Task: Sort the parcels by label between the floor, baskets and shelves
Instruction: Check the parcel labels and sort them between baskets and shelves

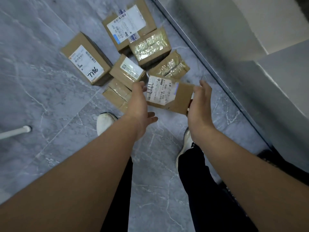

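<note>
Fingers (pixel 140 87) flank the labelled parcel (pixel 173 97) — other boxes (pixel 150 46) crowd behind.

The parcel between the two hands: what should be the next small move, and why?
Probably press both palms firmly onto its sides before carrying it away. The left hand and right hand flank the labelled parcel with fingers straight, not curled round it. It is tilted, close to the other parcels on the floor, so a slip seems possible.

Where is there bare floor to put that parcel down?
Bare floor lies left of the 7786 box and near the shoes. A thin strip runs along the rail. The boxes between are crowded.
</note>
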### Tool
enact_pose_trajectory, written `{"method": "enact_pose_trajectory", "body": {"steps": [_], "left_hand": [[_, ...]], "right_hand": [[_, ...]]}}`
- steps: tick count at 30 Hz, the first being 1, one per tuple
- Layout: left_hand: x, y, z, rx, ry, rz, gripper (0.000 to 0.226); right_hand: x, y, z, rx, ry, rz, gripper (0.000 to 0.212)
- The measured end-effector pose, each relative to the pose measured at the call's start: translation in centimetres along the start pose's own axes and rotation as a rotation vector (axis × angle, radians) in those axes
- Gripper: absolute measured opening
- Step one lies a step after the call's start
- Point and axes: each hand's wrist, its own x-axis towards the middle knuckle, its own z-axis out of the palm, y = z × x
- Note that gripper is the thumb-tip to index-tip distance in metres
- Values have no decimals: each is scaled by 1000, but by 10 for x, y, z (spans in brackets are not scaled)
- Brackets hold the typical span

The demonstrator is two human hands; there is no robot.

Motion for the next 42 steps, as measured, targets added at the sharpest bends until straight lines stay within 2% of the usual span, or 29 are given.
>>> {"method": "enact_pose_trajectory", "body": {"steps": [3, 9, 14, 19, 22, 26, 30, 35, 40, 42], "left_hand": [[-19, 22, -2, -70, -10, 53, 32], [-75, 80, -2, -33, -99, 176, 29], [-114, 120, -11, 45, -107, 310, 27], [-152, 150, -26, 79, -108, 357, 46], [-177, 165, -41, 36, -65, 408, 41], [-217, 183, -61, 59, -111, 481, 44], [-267, 204, -88, 96, -132, 594, 43], [-360, 231, -117, 205, -234, 741, 45], [-468, 246, -140, 276, -298, 877, 46], [-510, 247, -149, 256, -320, 909, 43]], "right_hand": [[-17, -20, 6, 13, -35, -19, 59], [-66, -82, 16, 139, -68, -45, 32], [-101, -127, 18, 164, -75, -99, 37], [-135, -166, 25, 102, -91, -224, 53], [-165, -194, 28, 150, -98, -223, 56], [-212, -228, 34, 190, -119, -240, 53], [-261, -265, 32, 245, -112, -279, 59], [-348, -308, 12, 317, -70, -413, 62], [-447, -351, -20, 324, -8, -498, 83], [-493, -360, -36, 314, 11, -554, 75]]}}
